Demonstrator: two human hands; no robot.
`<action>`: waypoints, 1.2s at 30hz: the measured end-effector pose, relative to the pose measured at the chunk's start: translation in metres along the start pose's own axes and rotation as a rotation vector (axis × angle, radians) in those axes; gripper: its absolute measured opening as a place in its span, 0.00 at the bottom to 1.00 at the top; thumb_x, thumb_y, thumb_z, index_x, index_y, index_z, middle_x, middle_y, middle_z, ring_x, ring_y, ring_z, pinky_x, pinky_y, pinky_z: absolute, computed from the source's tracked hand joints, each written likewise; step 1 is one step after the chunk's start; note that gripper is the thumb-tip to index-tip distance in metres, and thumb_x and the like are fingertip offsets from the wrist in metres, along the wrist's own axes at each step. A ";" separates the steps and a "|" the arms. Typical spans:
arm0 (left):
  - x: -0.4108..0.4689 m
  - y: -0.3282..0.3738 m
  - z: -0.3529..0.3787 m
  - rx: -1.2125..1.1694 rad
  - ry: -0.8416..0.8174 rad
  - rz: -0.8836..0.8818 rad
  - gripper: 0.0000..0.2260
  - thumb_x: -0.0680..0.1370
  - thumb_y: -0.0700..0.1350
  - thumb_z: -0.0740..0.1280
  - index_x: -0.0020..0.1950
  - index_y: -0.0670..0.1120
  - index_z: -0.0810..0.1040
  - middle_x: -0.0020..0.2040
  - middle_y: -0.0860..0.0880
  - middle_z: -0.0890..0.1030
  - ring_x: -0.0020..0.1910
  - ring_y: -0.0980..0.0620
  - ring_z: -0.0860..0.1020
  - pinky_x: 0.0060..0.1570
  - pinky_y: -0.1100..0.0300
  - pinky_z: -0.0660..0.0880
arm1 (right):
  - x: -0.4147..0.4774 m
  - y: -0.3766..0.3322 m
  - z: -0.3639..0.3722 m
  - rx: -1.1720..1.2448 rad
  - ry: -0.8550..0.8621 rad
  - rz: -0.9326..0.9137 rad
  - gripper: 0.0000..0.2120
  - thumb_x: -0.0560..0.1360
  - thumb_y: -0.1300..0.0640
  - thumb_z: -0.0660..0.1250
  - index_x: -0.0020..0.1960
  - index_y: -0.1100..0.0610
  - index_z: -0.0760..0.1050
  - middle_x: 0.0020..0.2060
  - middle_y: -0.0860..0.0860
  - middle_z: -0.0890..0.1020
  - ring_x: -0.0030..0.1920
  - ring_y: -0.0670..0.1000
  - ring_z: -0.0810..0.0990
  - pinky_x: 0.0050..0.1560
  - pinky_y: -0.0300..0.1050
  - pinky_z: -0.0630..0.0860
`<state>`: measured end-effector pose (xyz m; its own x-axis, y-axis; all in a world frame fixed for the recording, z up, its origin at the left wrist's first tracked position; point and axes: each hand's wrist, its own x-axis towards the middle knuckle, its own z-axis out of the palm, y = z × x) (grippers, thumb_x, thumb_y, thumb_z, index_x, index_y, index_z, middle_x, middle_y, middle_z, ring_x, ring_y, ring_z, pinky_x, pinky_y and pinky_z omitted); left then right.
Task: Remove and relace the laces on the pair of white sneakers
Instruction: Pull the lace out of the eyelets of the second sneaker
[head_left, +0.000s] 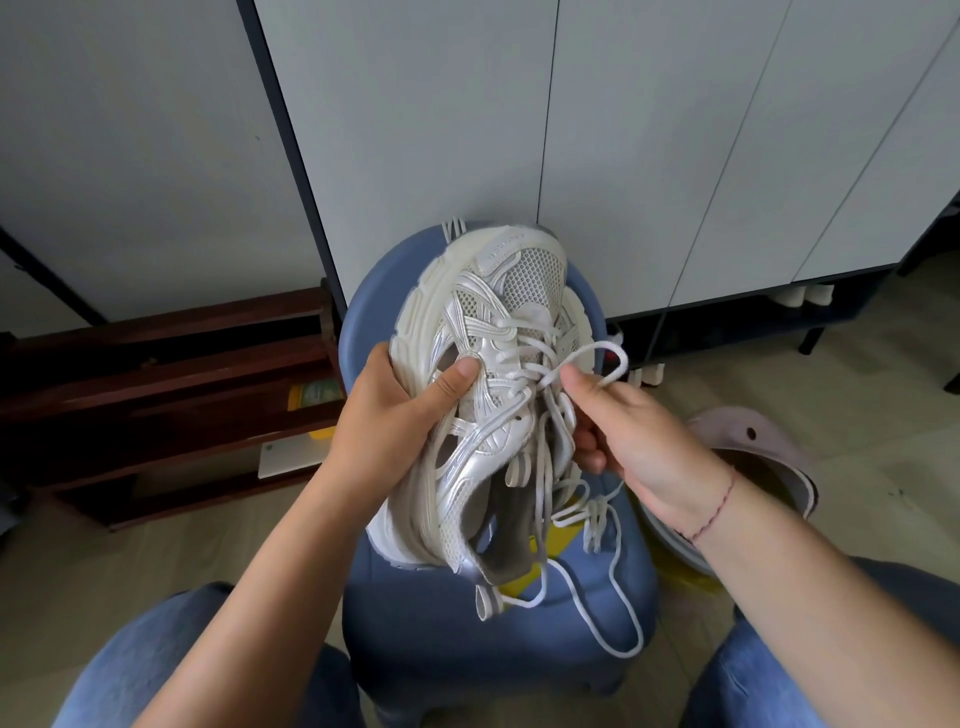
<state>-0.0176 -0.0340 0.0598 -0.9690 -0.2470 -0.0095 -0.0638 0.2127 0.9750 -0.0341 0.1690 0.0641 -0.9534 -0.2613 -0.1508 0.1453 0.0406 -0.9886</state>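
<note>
- White sneaker (498, 312) is held over a blue stool (467, 623), covering most of the seat.
- Left hand (395, 415) grips its sole, thumb on the upper; the other fingers are hidden.
- Right hand (639, 431) pinches a lace (605, 344) loop.
- Pink clog (763, 457) is partly hidden behind the right wrist.

No text is legible. The sneaker (488, 395) bears a lettered tab (506, 245) at its toe, well beyond the fingers of the left hand (387, 415); its characters are too small to read.
</note>
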 end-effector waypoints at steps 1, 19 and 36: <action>0.000 -0.001 0.000 -0.002 -0.001 0.002 0.34 0.63 0.66 0.75 0.63 0.52 0.74 0.54 0.56 0.84 0.51 0.58 0.83 0.55 0.53 0.79 | 0.000 0.000 0.000 0.043 0.024 -0.003 0.19 0.77 0.47 0.61 0.33 0.58 0.67 0.24 0.47 0.67 0.25 0.45 0.63 0.25 0.36 0.59; 0.003 0.000 -0.001 0.016 0.023 0.014 0.32 0.64 0.64 0.76 0.62 0.50 0.74 0.53 0.55 0.84 0.51 0.57 0.83 0.56 0.51 0.80 | 0.001 0.001 -0.002 0.010 -0.102 0.063 0.26 0.66 0.31 0.62 0.35 0.57 0.68 0.27 0.52 0.66 0.28 0.48 0.64 0.29 0.39 0.62; 0.004 -0.001 -0.003 -0.039 0.009 0.038 0.33 0.65 0.63 0.76 0.64 0.48 0.75 0.54 0.54 0.85 0.52 0.57 0.84 0.57 0.52 0.80 | 0.011 -0.013 -0.036 0.563 -0.038 0.196 0.23 0.74 0.37 0.57 0.31 0.54 0.67 0.23 0.48 0.64 0.23 0.46 0.62 0.23 0.35 0.61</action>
<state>-0.0204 -0.0375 0.0595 -0.9684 -0.2476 0.0295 -0.0175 0.1856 0.9825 -0.0560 0.1998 0.0753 -0.8858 -0.3355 -0.3205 0.4457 -0.4232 -0.7889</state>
